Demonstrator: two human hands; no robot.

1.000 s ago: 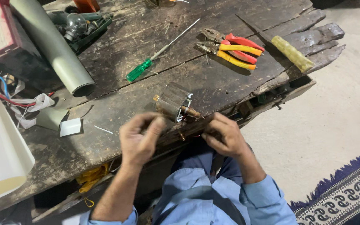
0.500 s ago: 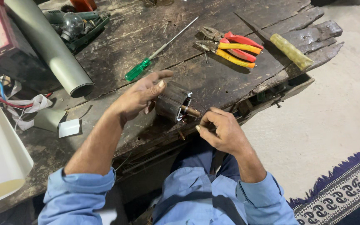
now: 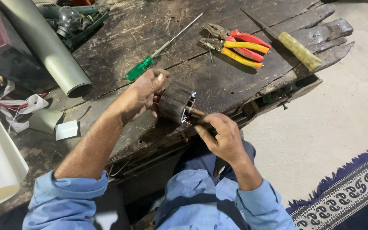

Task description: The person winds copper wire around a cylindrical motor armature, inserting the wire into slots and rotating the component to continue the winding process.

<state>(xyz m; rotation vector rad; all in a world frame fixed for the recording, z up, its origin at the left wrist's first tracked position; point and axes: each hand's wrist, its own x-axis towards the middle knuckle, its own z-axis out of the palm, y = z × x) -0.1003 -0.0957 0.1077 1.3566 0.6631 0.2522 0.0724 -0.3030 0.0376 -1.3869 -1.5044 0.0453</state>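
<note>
The left hand [image 3: 139, 96] clasps the heavy-looking, rigid motor armature [image 3: 176, 102] by its core while the right hand [image 3: 222, 136] pinches its shaft end over the table [image 3: 235, 85]

The motor armature [image 3: 176, 101] lies on its side near the front edge of the worktop [image 3: 218, 81], with the left hand [image 3: 139, 96] against its left end and the right hand [image 3: 222, 134] at the shaft on its right. Behind the armature lies the screwdriver [image 3: 162, 44], and to the right of the screwdriver lie two pairs of pliers [image 3: 235, 44], side by side, with a tool handle [image 3: 300, 51] further right at the worktop edge. The tube [image 3: 43, 44] lies at the rear left, the paper scraps [image 3: 54, 123] in front of it, and the rug [image 3: 350, 191] is on the floor to the right.
</note>
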